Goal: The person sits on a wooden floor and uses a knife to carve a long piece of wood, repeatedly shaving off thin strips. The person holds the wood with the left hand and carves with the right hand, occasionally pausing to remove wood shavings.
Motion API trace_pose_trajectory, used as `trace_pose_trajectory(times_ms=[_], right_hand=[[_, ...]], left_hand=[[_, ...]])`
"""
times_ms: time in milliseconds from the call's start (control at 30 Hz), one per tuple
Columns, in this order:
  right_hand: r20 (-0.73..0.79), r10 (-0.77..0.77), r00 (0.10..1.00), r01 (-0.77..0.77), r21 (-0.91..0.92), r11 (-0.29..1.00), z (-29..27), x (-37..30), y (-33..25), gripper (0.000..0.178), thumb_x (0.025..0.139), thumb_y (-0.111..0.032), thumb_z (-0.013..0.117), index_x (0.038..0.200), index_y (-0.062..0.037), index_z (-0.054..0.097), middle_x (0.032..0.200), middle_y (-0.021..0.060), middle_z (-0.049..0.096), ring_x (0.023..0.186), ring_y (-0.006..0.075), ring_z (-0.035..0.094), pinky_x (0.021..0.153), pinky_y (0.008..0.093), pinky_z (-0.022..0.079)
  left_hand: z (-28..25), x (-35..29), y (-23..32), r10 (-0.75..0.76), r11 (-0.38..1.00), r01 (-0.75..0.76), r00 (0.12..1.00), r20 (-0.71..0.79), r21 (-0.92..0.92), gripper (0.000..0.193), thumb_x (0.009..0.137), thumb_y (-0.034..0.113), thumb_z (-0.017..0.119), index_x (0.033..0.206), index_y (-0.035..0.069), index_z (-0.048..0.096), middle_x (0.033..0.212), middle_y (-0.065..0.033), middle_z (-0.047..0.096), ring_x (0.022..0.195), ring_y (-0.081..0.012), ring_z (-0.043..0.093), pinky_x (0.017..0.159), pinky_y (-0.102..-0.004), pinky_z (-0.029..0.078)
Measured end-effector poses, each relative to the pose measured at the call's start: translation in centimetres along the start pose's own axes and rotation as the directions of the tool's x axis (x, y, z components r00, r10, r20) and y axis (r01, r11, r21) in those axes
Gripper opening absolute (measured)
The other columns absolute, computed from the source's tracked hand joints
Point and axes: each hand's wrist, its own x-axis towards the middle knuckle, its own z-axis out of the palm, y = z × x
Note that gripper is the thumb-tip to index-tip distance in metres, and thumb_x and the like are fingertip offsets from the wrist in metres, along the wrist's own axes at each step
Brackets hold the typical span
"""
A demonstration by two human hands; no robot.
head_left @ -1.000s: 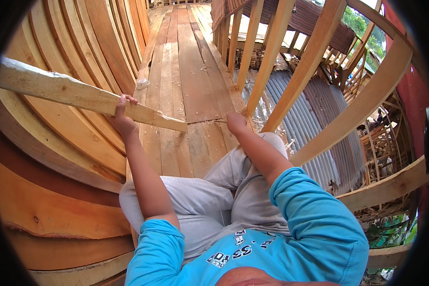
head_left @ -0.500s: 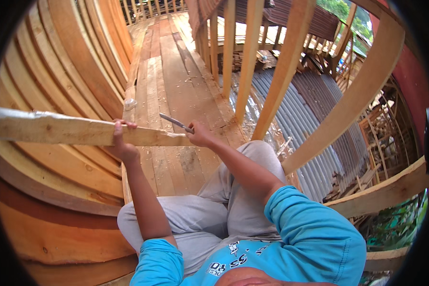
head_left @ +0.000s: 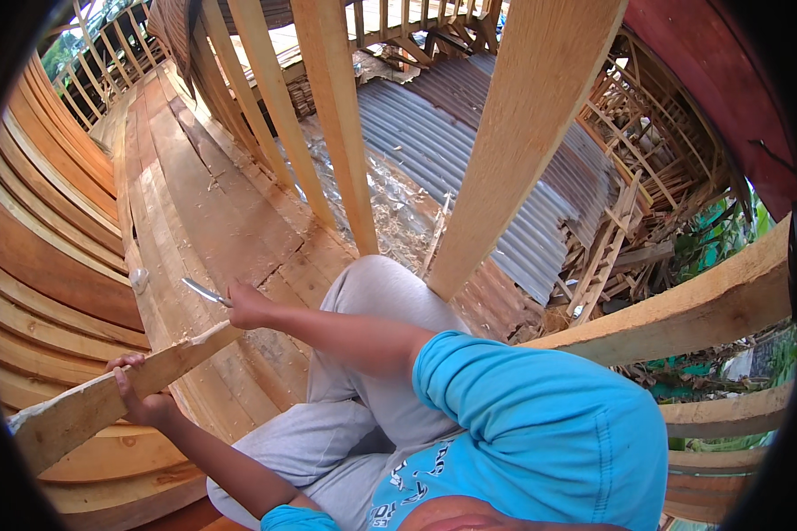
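Note:
A long pale wooden board slants across my left side, its far end close to my right hand. My left hand is wrapped round the board near its lower left part, fingers over the upper edge. In my right hand is a knife, its grey blade pointing up and left above the floorboards. The fist hides most of its handle. Rough, chipped wood shows along the board's upper edge. The right fist is beside the board's end; whether it touches the wood I cannot tell.
Wood shavings lie scattered over the plank floor. Planks form a wall on the left. Upright railing posts stand on the right, with corrugated metal roofing and piled scrap timber below. My bent knee is near my right forearm.
The whole view has swung to the right, so the board, hands and floor appear farther left and lower. Both hands keep their holds on the board and the knife.

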Motion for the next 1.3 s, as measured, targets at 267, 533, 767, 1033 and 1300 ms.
trace_pose_trajectory(times_ms=[267,533,767,1033,1300], right_hand=[[0.244,0.095,0.965,-0.155,0.239,0.959,-1.1,-3.0,-9.2,0.034,0.073,-0.001,0.059,0.105,0.0069,0.052,0.093,0.0284,0.063,0.086,0.0430,0.065,0.077,0.0469,0.052],[0.174,-0.180,0.968,0.129,0.267,0.955,6.2,-1.9,-7.3,0.017,0.077,-0.008,0.066,0.091,-0.0006,0.057,0.072,0.0158,0.063,0.067,0.0249,0.061,0.063,0.0379,0.047],[0.394,-0.149,0.907,0.089,0.167,0.982,4.7,-1.7,-6.9,0.021,0.091,-0.020,0.066,0.083,-0.0013,0.062,0.066,0.0058,0.056,0.060,0.0137,0.051,0.058,0.0327,0.043],[0.503,-0.143,0.852,-0.068,0.379,0.923,6.3,-1.7,-5.2,0.022,0.097,-0.024,0.062,0.094,-0.0024,0.062,0.069,-0.0019,0.051,0.064,0.0059,0.048,0.056,0.0266,0.040],[0.345,-0.113,0.932,-0.041,0.410,0.911,3.4,-0.8,-6.5,0.021,0.090,-0.018,0.068,0.099,-0.0020,0.059,0.077,0.0071,0.062,0.066,0.0147,0.061,0.059,0.0310,0.047]], left_hand=[[-4.4,0.9,-0.8,0.022,1.000,-0.022,1.000,-0.022,-0.005,0.024,0.089,0.020,0.053,0.100,-0.001,0.054,0.086,-0.0137,0.054,0.088,-0.0232,0.053,0.088,-0.0373,0.043],[-5.3,0.9,-2.1,0.024,0.998,-0.027,0.998,-0.052,-0.059,0.024,0.089,0.022,0.052,0.099,0.001,0.053,0.085,-0.0131,0.053,0.087,-0.0247,0.052,0.088,-0.0417,0.045],[-2.8,0.8,-1.8,0.027,1.000,-0.026,0.988,-0.155,0.011,0.028,0.090,0.028,0.050,0.097,0.002,0.056,0.081,-0.0121,0.054,0.083,-0.0244,0.052,0.085,-0.0414,0.044],[-2.8,1.2,-0.3,-0.004,0.995,0.027,0.977,-0.214,0.100,0.030,0.090,0.032,0.050,0.099,0.003,0.055,0.080,-0.0117,0.053,0.081,-0.0241,0.052,0.084,-0.0418,0.044],[-3.6,1.1,-0.8,0.030,0.995,-0.014,0.986,-0.162,0.097,0.038,0.090,0.036,0.051,0.108,0.003,0.053,0.086,-0.0131,0.055,0.085,-0.0257,0.054,0.088,-0.0452,0.045]])
